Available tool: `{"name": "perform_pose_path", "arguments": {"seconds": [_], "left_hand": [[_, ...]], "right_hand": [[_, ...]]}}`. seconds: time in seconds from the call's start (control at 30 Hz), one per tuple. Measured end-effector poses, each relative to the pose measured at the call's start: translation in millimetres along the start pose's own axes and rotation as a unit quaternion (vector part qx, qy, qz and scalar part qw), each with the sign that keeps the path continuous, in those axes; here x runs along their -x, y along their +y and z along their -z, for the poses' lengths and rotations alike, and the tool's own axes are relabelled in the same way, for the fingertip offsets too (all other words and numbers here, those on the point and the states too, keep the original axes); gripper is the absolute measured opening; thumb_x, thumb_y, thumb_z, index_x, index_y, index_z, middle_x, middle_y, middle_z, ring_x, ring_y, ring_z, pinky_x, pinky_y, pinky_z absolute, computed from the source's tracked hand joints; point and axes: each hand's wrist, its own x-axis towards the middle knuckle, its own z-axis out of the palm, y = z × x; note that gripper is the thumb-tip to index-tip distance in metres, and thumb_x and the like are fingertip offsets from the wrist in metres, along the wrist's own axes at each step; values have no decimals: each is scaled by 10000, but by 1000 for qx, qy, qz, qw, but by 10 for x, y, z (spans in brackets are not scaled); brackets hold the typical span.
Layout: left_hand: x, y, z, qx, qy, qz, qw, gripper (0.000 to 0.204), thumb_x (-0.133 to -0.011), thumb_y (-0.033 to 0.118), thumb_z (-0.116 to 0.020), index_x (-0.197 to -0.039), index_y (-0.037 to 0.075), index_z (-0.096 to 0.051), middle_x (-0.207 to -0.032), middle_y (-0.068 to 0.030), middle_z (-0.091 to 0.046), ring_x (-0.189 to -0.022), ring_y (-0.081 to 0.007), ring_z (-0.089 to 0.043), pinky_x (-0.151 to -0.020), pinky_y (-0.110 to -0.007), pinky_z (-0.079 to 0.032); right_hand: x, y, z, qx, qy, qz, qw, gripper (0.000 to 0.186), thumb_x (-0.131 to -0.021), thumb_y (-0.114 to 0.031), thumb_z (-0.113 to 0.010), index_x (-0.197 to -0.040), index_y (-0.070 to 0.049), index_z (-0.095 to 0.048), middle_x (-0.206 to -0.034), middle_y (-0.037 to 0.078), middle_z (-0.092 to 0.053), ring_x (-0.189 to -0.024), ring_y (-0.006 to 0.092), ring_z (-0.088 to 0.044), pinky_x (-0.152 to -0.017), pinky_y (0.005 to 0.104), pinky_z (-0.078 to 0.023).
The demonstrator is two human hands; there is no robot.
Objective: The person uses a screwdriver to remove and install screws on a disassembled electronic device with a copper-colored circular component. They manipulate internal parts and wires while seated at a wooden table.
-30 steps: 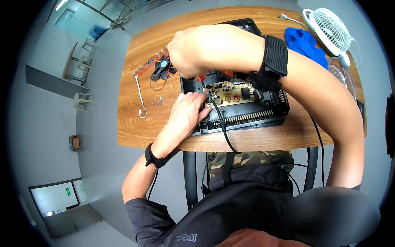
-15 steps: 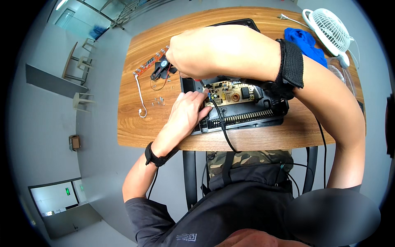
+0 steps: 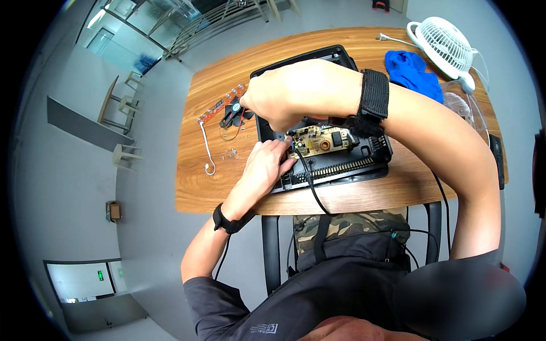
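Observation:
A black plastic housing (image 3: 369, 152) lies opened on the table, with a tan circuit board (image 3: 313, 142) inside it. My left hand (image 3: 264, 167) rests at the housing's near left side, its fingertips and thumb closed about the board's left end, beside a black power cord (image 3: 309, 178). Above the housing's left part, my right hand (image 3: 276, 102) is curled closed; what it grips is hidden beneath the fist. Just left of that hand lie a small black fan (image 3: 233, 115) with thin wires and a narrow orange circuit strip (image 3: 219, 106).
A white cable (image 3: 206, 148) trails from the orange strip. Several small screws (image 3: 230, 154) are scattered left of the housing. At the table's (image 3: 193, 187) far right are a blue cloth (image 3: 409, 74), a white fan (image 3: 446, 48) and a clear plastic bag (image 3: 460, 108).
The whole view has shifted, so the table sits lower and slightly right. My right fist remains over the housing's left part; my left hand stays at the board's left end.

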Motion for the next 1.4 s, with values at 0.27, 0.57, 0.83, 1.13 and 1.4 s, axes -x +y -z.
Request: {"name": "perform_pose_path", "arguments": {"seconds": [0.27,0.57,0.83,1.13,1.4], "left_hand": [[17,7,-10,-2,-9,7,1000,377,-910,211,-727,-1204,-11,-649,-926,-141,-646,-902,-339,-605,-842,-424,-462],[7,-10,-32,-11,-18,1,1000,375,-917,208,-714,-1217,-9,-650,-957,-145,-666,-933,-337,-617,-840,-419,-461],[17,-25,-20,-21,-3,-23,1000,386,-892,186,-748,-1211,-7,-647,-866,-124,-639,-858,-321,-607,-784,-422,-451],[4,-48,-12,-12,1,-30,999,328,-888,180,-748,-1139,-12,-659,-838,-128,-638,-842,-331,-608,-792,-433,-460],[47,-50,-98,-15,12,-20,1000,338,-885,192,-746,-1141,-11,-659,-1003,-159,-693,-957,-347,-637,-854,-442,-476]], "right_hand": [[78,-146,96,-54,-23,-6,998,194,-829,-121,-649,-876,27,-766,-910,194,-755,-840,341,-739,-733,431,-596],[90,-59,32,-42,-63,-43,996,329,-828,-247,-697,-954,48,-771,-984,252,-748,-950,370,-737,-832,437,-593],[138,-160,95,29,-37,-45,998,228,-879,-222,-632,-936,-103,-819,-900,70,-786,-841,201,-753,-753,353,-590],[419,-179,678,20,40,-123,991,267,-851,-296,-687,-975,-93,-807,-924,75,-790,-889,225,-757,-780,363,-589],[1546,524,323,37,261,-265,928,436,-911,-450,-675,-931,-30,-790,-723,205,-713,-731,370,-736,-676,469,-592]]}}
